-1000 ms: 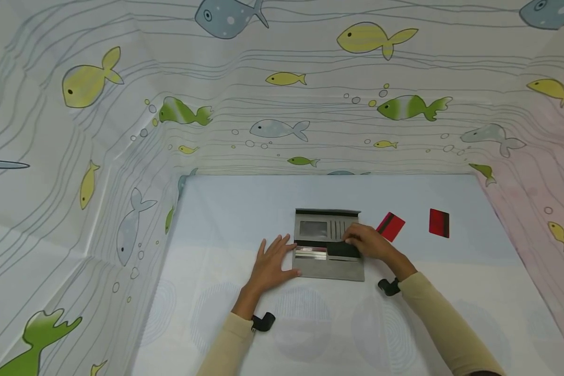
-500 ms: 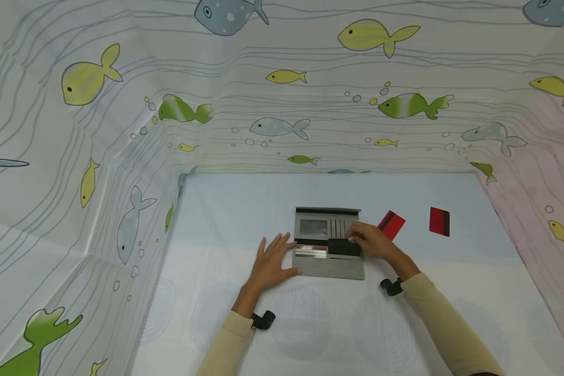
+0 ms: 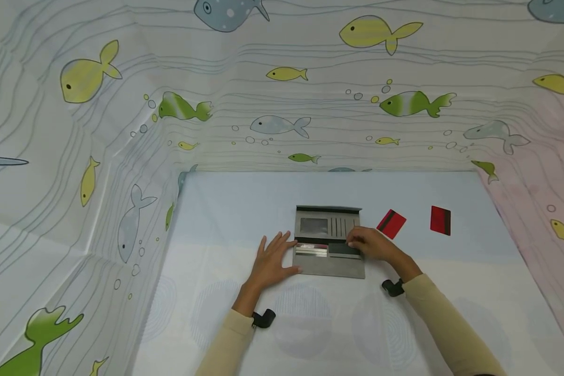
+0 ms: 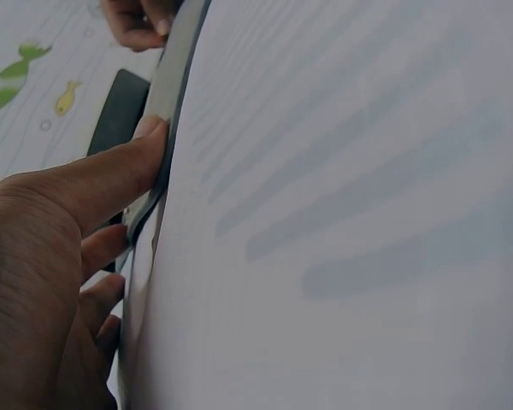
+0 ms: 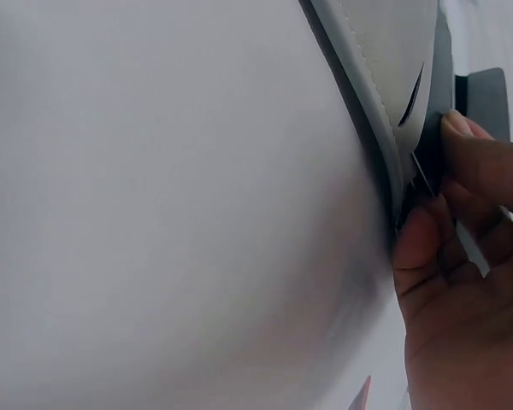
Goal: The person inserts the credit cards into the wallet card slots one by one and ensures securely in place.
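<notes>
An unfolded grey wallet (image 3: pixel 329 267) lies on the table, its card slots and clear window (image 3: pixel 314 227) facing up. My left hand (image 3: pixel 270 266) rests at its left side with fingers spread; in the left wrist view the thumb (image 4: pixel 124 175) presses on the wallet's edge. At the right side my right hand (image 3: pixel 373 244) pinches a dark flat panel (image 3: pixel 339 248) near the fold. A thin edge (image 5: pixel 424 175) shows by the right fingertips in the right wrist view; what it belongs to is hard to tell. Silvery and reddish strips (image 3: pixel 311 250) show in the left pocket.
Two red cards with black stripes lie beyond my right hand, a tilted card (image 3: pixel 391 224) nearer the wallet and an upright card (image 3: pixel 440 220) farther right. Fish-print sheets (image 3: pixel 282 94) rise behind and beside the white table (image 3: pixel 216 219). Each wrist wears a small black camera (image 3: pixel 263 319).
My right hand has shifted slightly down along the wallet's right side, and the dark panel shows lower and greyer than before. My left hand stays in place; the view has tilted a little.
</notes>
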### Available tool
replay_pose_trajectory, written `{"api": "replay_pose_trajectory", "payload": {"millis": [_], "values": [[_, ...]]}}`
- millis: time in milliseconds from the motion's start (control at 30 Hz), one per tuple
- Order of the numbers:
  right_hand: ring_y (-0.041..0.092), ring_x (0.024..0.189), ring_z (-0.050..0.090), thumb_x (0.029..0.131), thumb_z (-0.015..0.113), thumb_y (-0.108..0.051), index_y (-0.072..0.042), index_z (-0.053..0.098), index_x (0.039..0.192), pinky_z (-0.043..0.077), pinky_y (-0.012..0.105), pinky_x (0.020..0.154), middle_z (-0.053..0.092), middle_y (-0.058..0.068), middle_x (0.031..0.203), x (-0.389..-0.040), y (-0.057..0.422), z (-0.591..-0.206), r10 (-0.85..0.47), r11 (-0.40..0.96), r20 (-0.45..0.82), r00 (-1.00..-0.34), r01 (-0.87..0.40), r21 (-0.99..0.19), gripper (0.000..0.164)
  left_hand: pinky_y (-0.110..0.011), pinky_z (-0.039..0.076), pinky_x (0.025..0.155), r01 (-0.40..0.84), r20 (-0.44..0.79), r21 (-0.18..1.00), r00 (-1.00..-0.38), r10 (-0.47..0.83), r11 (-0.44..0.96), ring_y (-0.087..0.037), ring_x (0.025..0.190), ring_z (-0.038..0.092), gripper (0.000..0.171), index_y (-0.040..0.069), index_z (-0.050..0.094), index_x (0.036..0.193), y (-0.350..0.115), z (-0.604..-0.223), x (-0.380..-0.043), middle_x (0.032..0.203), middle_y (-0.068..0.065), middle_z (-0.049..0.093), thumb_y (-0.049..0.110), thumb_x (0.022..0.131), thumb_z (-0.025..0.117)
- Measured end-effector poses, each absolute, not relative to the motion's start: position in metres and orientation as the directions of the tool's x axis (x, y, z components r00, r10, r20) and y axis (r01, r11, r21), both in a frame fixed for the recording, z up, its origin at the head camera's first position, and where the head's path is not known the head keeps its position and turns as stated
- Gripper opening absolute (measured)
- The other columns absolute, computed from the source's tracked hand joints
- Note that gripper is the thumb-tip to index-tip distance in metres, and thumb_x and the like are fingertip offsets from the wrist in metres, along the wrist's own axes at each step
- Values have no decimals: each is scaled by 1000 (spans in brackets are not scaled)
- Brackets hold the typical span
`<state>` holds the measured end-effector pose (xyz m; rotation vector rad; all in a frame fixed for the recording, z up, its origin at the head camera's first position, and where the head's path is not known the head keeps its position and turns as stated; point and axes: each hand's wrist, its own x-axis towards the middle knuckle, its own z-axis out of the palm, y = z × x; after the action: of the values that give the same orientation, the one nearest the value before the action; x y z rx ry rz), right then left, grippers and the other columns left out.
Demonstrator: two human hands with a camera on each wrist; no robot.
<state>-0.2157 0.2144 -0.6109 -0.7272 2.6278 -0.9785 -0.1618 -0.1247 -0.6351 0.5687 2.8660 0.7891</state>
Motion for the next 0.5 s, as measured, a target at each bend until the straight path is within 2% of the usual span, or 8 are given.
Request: {"api": "replay_pose_trajectory", "payload": {"millis": [200, 400, 500], "values": [[9, 87, 59, 92, 70, -7, -13, 75, 95, 53, 24, 74, 67, -3, 95, -209, 214, -611, -526, 625, -18, -850, -372, -686, 8, -54, -1, 126, 322, -16, 505, -924, 381, 801, -21, 155, 22, 78, 26, 50, 147, -124, -634, -163, 164, 3, 31, 60, 82, 73], [8, 85, 58, 90, 72, -6, -11, 72, 101, 53, 22, 72, 65, -2, 95, -202, 213, -610, -507, 613, -9, -862, -353, -706, 12, -55, 0, 126, 322, -16, 507, -924, 382, 800, -22, 155, 22, 77, 25, 50, 147, -124, -633, -162, 164, 1, 31, 58, 82, 74], [9, 85, 59, 89, 73, -4, -10, 70, 98, 54, 22, 73, 64, -1, 96, -198, 212, -609, -502, 613, -4, -865, -353, -707, 12, -54, -1, 126, 318, -23, 507, -924, 381, 801, -21, 155, 21, 77, 25, 50, 148, -124, -632, -161, 164, 2, 30, 58, 82, 73]]}}
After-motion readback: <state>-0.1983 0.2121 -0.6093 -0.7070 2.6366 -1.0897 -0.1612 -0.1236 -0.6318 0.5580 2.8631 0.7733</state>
